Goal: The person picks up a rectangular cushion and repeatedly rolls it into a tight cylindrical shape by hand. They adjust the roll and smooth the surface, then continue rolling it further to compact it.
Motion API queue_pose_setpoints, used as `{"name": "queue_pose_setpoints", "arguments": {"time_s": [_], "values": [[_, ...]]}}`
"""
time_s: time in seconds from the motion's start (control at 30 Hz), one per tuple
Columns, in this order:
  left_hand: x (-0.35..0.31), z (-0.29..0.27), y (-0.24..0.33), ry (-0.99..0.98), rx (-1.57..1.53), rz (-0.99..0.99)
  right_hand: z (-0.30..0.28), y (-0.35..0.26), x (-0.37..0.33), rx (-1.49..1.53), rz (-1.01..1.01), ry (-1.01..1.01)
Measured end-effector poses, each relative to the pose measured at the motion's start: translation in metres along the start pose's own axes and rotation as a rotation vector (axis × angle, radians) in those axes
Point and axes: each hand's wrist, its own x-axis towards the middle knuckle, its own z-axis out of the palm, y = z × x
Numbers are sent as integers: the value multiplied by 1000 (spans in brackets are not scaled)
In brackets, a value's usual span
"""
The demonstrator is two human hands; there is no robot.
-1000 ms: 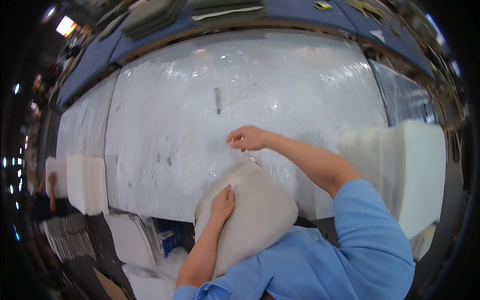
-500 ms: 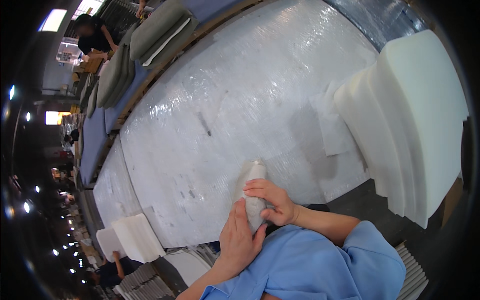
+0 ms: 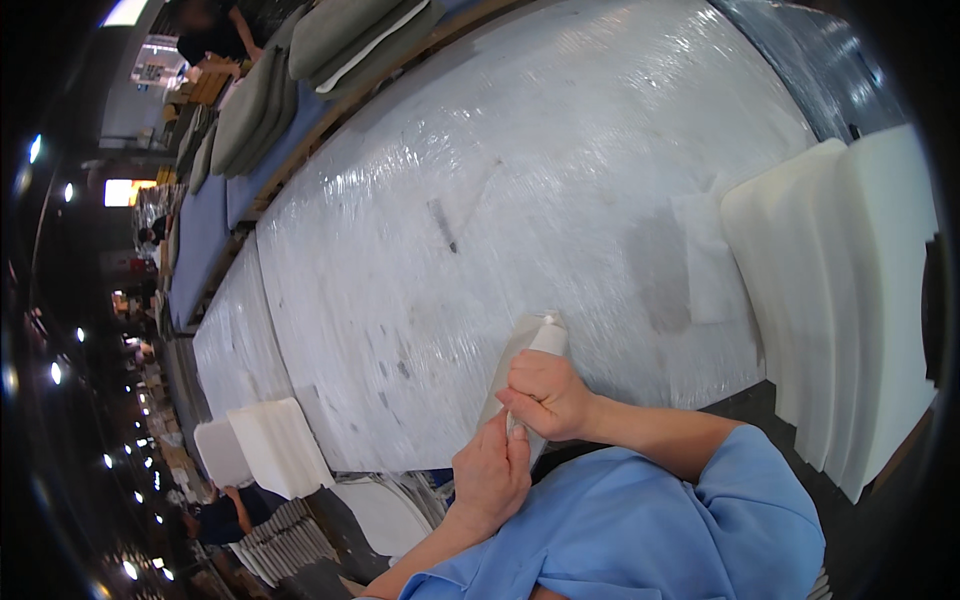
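Note:
A rolled or folded off-white cloth bundle [image 3: 520, 338] lies at the near edge of the table, its far end pointing away from me. My right hand [image 3: 550, 395] is closed around its upper part, thumb pressed against the curled fingers. Just below and to the left, my left hand [image 3: 491, 475] grips the near end, with its thumb and fingers pinched on the cloth. The two hands almost touch. What lies inside the bundle is hidden, and my fingers cover much of its near part.
The wide table [image 3: 400, 270] is wrapped in shiny clear film. White curved foam pieces [image 3: 790, 270] stand stacked at the right. Grey cushions [image 3: 345, 40] lie on a blue-topped bench beyond. At the lower left are white foam pieces [image 3: 280, 445] and a co-worker [image 3: 225, 515]; another person [image 3: 215, 35] works far left.
My right hand has closed from a flatter hold into a fist on the cloth. My left fingers have curled in from lying along it. The view has shifted slightly.

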Motion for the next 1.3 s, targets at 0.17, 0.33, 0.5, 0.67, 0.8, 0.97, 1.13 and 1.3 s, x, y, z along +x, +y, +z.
{"name": "queue_pose_setpoints", "arguments": {"time_s": [0.17,0.33,0.5,0.67,0.8,0.97,1.13,1.3], "values": [[7,-25,-11,-314,-416,-282,-9,-8,7,-9,60,-51],[3,2,-55,-410,-725,-356,-19,-3,-3,-8,130,-123],[5,30,-81,-417,-749,-362,-30,30,-15,289,156,-181],[8,45,-97,-417,-685,-445,-37,86,-17,287,181,-372],[18,58,-119,-441,-673,-500,-39,127,-13,277,328,-513],[32,68,-140,-503,-643,-601,-33,156,-16,296,557,-486],[35,70,-156,-474,-662,-732,-31,115,-39,148,223,-190],[28,79,-184,-558,-543,-597,-15,12,-24,16,-127,-54]]}}
